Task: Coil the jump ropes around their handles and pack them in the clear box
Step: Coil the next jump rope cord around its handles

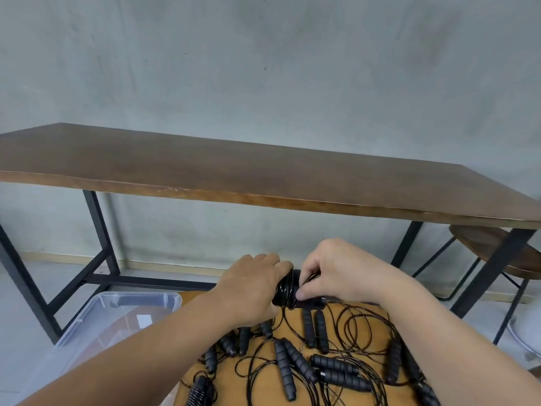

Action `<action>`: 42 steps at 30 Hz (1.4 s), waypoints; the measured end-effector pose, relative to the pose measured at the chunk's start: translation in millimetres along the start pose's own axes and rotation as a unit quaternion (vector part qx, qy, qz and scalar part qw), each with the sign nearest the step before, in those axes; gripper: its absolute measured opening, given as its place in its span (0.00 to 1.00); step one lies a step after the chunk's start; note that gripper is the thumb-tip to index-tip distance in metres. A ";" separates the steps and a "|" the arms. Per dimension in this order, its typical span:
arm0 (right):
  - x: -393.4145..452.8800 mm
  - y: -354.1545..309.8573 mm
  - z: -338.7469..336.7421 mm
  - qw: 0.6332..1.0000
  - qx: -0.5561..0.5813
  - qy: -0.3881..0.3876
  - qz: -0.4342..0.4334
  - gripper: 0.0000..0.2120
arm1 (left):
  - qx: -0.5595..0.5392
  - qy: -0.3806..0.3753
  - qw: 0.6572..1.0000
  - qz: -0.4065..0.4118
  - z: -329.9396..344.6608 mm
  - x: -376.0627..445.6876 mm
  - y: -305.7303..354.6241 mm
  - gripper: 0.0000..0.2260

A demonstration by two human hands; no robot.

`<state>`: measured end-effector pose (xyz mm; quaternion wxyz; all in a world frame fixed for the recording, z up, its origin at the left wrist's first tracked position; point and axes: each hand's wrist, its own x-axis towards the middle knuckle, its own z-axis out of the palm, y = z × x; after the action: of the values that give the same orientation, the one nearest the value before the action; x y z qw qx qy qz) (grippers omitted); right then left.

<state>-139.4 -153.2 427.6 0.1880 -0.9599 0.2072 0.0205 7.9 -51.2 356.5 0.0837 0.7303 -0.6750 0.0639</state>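
Head view. The left hand [251, 288] is wrapped around a pair of black handles [285, 290] already banded with turns of thin black rope; its grip is closed on this bundle. The right hand [336, 273] meets the bundle from the other side, thumb and fingers pinching the rope against the handles, so its grip is also closed on the bundle. Both hands hold it above the far edge of a small tan worktop [263, 373].

On the worktop beneath the hands lie many loose jump ropes [345, 373]: black ribbed handles scattered singly and in pairs, with thin rope in tangled loops over and between them. One coiled rope [200, 391] lies at the worktop's near left corner.

The clear box [123, 312] stands on the floor just left of the worktop, lid off; whether any rope is in it cannot be told.

Behind, a long brown table [263, 171] on black legs stands against a grey wall, with a round stool [491, 250] at the right.
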 end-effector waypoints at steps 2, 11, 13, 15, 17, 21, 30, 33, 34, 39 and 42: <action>3.7 6.7 -9.0 0.998 0.058 -0.008 -0.001 0.05 | -0.018 -0.012 1.000 0.014 -8.6 -2.0 0.2 0.21; 25.0 24.5 -11.7 0.975 0.210 -0.062 -0.026 0.09 | -0.118 -0.067 0.989 0.053 -28.1 -13.5 0.7 0.20; 27.1 30.5 -3.5 0.961 0.265 -0.077 -0.014 0.09 | -0.161 -0.083 0.983 0.044 -29.7 -17.1 1.9 0.21; 28.9 35.4 5.3 0.948 0.303 -0.092 -0.001 0.10 | -0.183 -0.104 0.977 0.035 -30.4 -20.0 2.0 0.23; 29.9 38.5 14.0 0.931 0.353 -0.098 0.004 0.08 | -0.230 -0.124 0.965 0.014 -29.2 -22.8 1.3 0.24; 30.8 39.3 36.3 0.840 0.537 -0.076 0.022 0.05 | -0.345 -0.122 0.930 -0.019 -28.6 -24.4 -1.7 0.17; 30.9 26.8 80.4 0.769 0.630 0.094 0.057 0.20 | -0.405 -0.039 0.906 -0.118 -15.1 -15.4 -13.7 0.20; 27.4 19.4 90.0 0.771 0.626 0.087 0.085 0.12 | -0.386 -0.012 0.908 -0.161 -14.7 -9.1 -19.9 0.21; 26.5 17.3 93.0 0.775 0.618 0.086 0.099 0.11 | -0.366 -0.011 0.915 -0.170 -13.4 -7.8 -21.3 0.22; 18.2 1.4 94.3 0.894 0.418 0.085 0.137 0.16 | -0.249 0.006 0.945 -0.210 -1.0 -3.5 -19.7 0.25; 9.9 -4.5 95.2 0.965 0.222 0.086 0.113 0.19 | -0.160 0.006 0.961 -0.225 4.4 -1.1 -25.7 0.27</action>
<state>-124.8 -118.1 339.6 0.3742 -0.8624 0.3293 -0.0879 33.3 -49.2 351.0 0.2162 0.8398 -0.4943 -0.0612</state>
